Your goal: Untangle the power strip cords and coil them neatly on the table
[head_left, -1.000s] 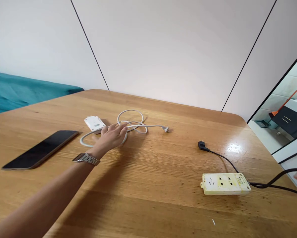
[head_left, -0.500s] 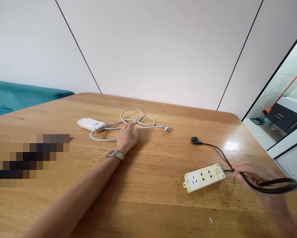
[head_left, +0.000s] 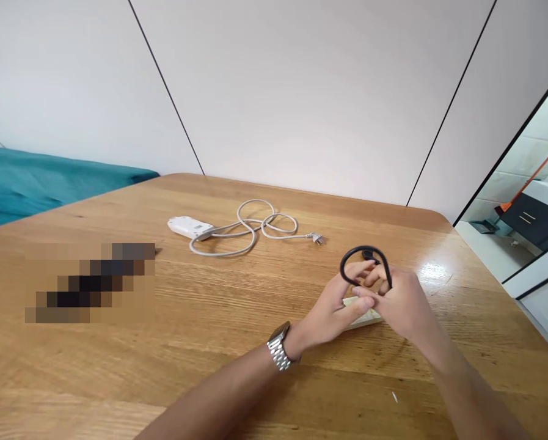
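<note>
My left hand point(head_left: 333, 310), with a metal-band watch on the wrist, and my right hand point(head_left: 404, 302) meet over the yellowed power strip point(head_left: 364, 320). Between them a black power cord point(head_left: 365, 247) stands up in a loop. Fingers of both hands are closed around the cord near the loop's ends. Most of the power strip is hidden below my hands. Just behind the fingers, the cord's black plug point(head_left: 369, 255) lies on the table, partly covered.
Farther back on the wooden table point(head_left: 186, 360) lies a white power strip point(head_left: 190, 227), its white cord point(head_left: 237, 252) loosely curled and ending in a plug point(head_left: 317, 238). A blurred-out dark object point(head_left: 88, 284) is at left. A white wall stands behind.
My left hand has left the white cord and come right to the black one. My right hand has moved left over the yellowed strip, bringing the looped black cord with it.
</note>
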A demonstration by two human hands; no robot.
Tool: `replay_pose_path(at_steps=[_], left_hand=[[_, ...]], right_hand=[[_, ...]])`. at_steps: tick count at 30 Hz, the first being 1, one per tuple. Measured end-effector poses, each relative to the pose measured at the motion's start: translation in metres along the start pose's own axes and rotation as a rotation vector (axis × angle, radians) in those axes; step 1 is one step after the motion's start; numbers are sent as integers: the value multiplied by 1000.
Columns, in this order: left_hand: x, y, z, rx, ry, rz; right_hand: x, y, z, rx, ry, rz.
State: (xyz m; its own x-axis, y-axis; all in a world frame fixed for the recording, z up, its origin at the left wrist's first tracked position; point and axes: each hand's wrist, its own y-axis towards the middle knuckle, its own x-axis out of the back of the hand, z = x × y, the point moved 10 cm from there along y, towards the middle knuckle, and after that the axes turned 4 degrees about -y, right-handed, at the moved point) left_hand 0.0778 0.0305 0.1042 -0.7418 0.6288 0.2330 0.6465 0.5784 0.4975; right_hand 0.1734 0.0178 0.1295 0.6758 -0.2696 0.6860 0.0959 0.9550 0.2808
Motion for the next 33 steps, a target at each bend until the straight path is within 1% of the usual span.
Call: replay_pose_path(at_steps=[3,5,7,8,10,12,14,16,17,18,19,21,23,24,27,29,30,31,33], left_hand=[[-21,9,12,54,-9,106],[-28,12,16,64,38,73],[-29,13,19,95,86,1],[-28,13,21,120,103,-15],[-27,12,20,170,76,11],[-23,11,15,200,-31,88],[-22,7,7,243,-152,194],[-33,-2,-1,296,-226,344],[-42,-7,-6,293,-233,425],[-53,-11,-14,255,-220,500],[-64,-16,-23,178,-184,565],[-86,-28,-40,-35,-39,663],[-105,-44,-46,-206,182,739],[-111,-51,-45,-250,301,771],[-115,-65,-33,-271,595,850],[-114,-71,-27,-254,713,894],[-114,-73,-24,-241,765,916],[-115,-76,-20,-222,812,939],[-116,-81,-10,-152,900,970]], right_hand=[[11,3,-8,-30,42,22],[16,4,-12,-42,30,52],[21,4,-16,-45,2,64],[23,4,-17,-34,2,71],[24,6,-20,9,43,133],[20,9,-29,51,79,248],[21,14,-46,41,45,311],[32,21,-69,-18,-48,277],[39,23,-80,-50,-98,245],[47,25,-88,-72,-144,217],[54,25,-94,-78,-184,202],[67,21,-102,-58,-229,202],[79,15,-110,-38,-206,239],[83,11,-114,-29,-152,280],[89,1,-124,-7,169,399],[89,2,-131,-29,340,407],[88,5,-135,-63,350,388],[83,9,-141,-108,305,370],[69,17,-153,-223,124,343]])
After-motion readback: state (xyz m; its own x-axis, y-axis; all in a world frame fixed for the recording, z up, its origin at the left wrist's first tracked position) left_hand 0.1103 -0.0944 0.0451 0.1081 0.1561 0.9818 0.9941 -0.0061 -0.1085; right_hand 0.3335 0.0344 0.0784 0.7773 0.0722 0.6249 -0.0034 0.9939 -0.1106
